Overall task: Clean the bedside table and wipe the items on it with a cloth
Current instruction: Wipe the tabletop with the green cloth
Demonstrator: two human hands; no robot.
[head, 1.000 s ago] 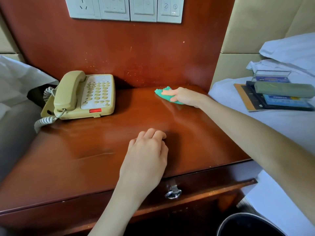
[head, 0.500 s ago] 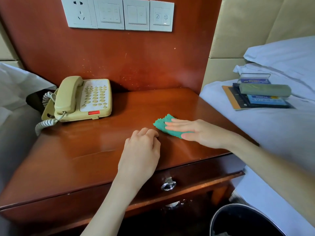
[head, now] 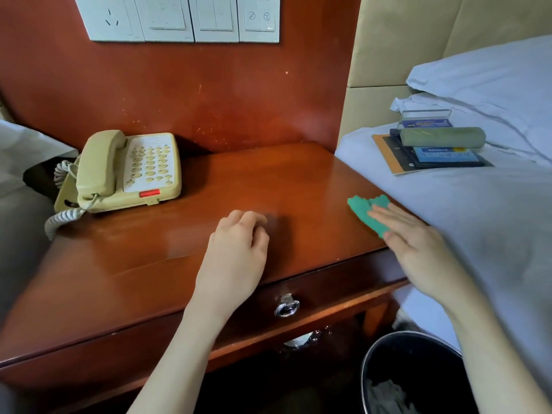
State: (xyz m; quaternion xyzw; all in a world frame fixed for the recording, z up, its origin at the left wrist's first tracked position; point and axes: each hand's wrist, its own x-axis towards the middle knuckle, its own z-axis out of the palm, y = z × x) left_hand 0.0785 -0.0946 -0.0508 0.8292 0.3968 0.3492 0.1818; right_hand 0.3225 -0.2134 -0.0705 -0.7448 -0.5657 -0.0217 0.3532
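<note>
Green crumpled cloth [head: 368,211] now swept from centre to right tabletop [head: 268,180] edge, under flat, spread right hand [head: 409,243]. Left hand [head: 236,246] unmoved, loosely curled, resting empty; cream corded telephone [head: 128,171] yet unwiped.

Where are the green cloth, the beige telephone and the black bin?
Green cloth [head: 363,210], head view: bare part beyond the fingers.
Beige corded telephone [head: 149,165], head view: keypad.
Black waste bin [head: 388,345], head view: its rim.
</note>
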